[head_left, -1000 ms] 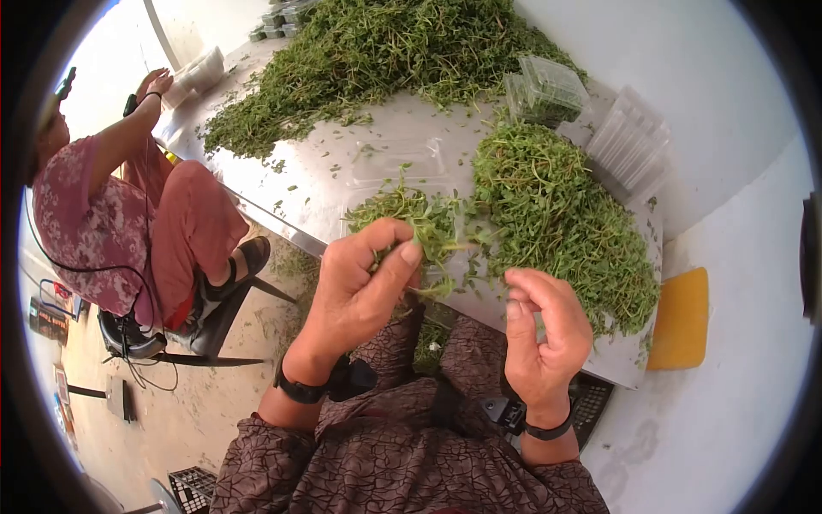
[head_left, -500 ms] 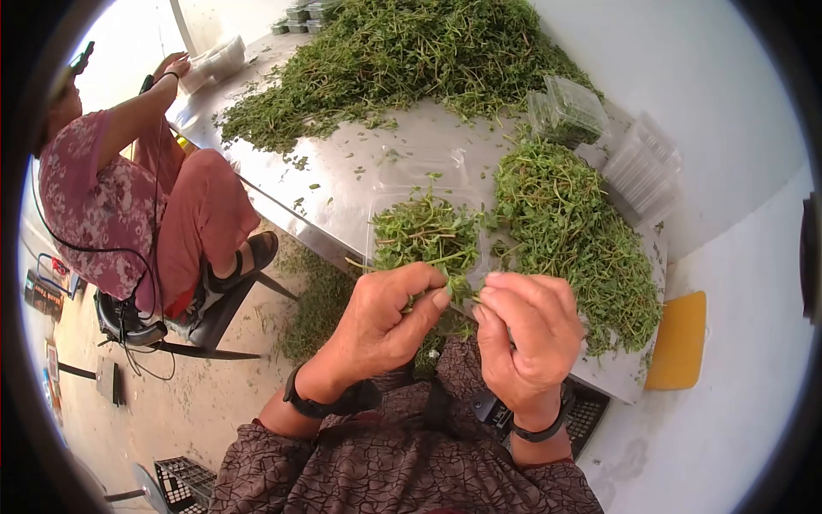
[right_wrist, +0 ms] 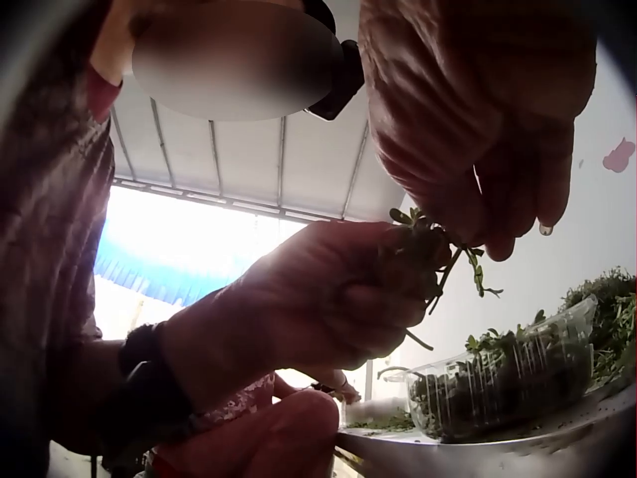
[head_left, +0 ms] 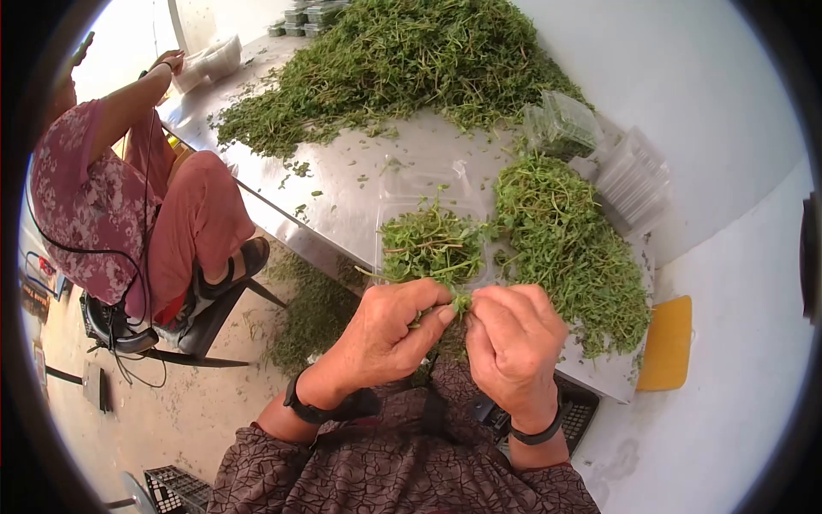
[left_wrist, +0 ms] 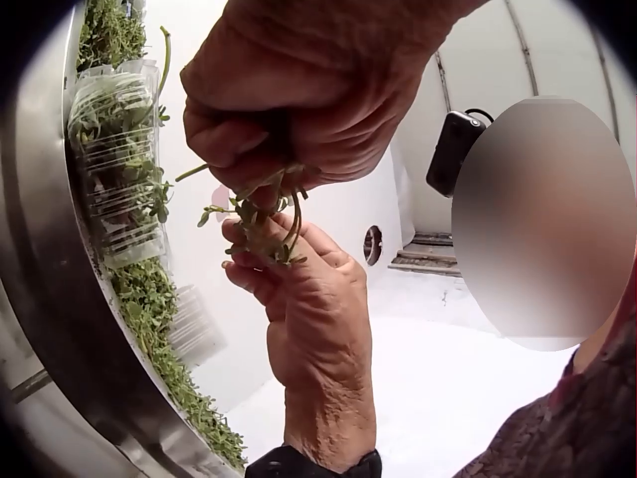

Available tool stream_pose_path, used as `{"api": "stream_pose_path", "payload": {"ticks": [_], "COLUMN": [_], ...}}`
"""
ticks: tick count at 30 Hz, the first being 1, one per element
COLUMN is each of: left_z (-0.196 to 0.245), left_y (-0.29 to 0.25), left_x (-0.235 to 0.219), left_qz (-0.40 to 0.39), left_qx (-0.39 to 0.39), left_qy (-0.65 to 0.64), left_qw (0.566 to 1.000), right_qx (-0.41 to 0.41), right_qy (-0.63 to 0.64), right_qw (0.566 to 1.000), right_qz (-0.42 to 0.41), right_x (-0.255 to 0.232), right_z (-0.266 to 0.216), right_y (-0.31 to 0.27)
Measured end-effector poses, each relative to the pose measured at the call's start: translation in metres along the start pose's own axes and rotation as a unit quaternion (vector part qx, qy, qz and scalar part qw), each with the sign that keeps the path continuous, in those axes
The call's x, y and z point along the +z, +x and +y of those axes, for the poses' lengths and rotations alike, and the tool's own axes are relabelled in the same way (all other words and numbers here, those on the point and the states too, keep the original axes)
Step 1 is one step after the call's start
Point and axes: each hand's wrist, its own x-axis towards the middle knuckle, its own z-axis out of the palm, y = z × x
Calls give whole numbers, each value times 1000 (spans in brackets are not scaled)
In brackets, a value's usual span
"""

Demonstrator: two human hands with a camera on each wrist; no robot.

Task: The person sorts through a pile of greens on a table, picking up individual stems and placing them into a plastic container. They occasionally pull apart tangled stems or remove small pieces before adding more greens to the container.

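Note:
Both hands meet in front of the body, just short of a clear plastic clamshell box (head_left: 409,182). My left hand (head_left: 385,332) grips a small bunch of purslane sprigs (left_wrist: 261,227) between thumb and curled fingers, a few stems poking out. Right beside it, my right hand (head_left: 519,336) pinches the leafy end of the bunch with thumb and fingertips. The right wrist view shows leaves and stems (right_wrist: 438,261) between the two hands. Cut sprigs (head_left: 432,244) fill the box's tray, and its lid lies folded back on the table.
A large purslane heap (head_left: 428,73) covers the back of the metal table (head_left: 342,176). Right of the box lies a smaller heap (head_left: 575,257), with a filled box (head_left: 567,127) and stacked empty boxes (head_left: 635,184) behind. Another person (head_left: 94,214) sits at left.
My right hand was apart from the left a second ago; it has come leftward and now pinches the sprigs. The left hand has moved slightly nearer the body, still holding the bunch.

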Motion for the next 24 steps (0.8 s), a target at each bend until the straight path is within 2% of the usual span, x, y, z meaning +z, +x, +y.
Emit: {"api": "stream_pose_path", "payload": {"ticks": [3,7,8,10,12,14,16,18,21,24], "left_z": [0,-3,-2,1,-1,-4,-5,-9,-12,-17], "left_y": [0,4,5,5,4,5,7,11,17,19], "left_x": [1,5,5,5,2,0,-3,-4,-5,-4], "left_qz": [1,18,17,11,22,34,95,108,154,172], "left_qx": [6,51,52,-6,-21,-38,-100,-92,-60,-68], "left_qy": [4,27,25,-14,-29,-44,-104,-103,-48,-69], "left_qw": [1000,998,998,1000,999,998,985,984,985,980], "right_qx": [-7,0,14,30,66,104,158,162,219,192], "right_qy": [-5,-11,23,56,82,91,134,136,134,75], "right_qw": [1000,1000,1000,998,993,989,972,972,965,978], "right_qz": [-28,-23,-3,16,60,52,108,102,45,40], "right_x": [-3,2,4,6,7,7,12,19,33,39], "right_z": [-3,0,0,4,9,16,21,23,32,36], "right_y": [2,2,2,2,2,0,3,9,10,10]}}
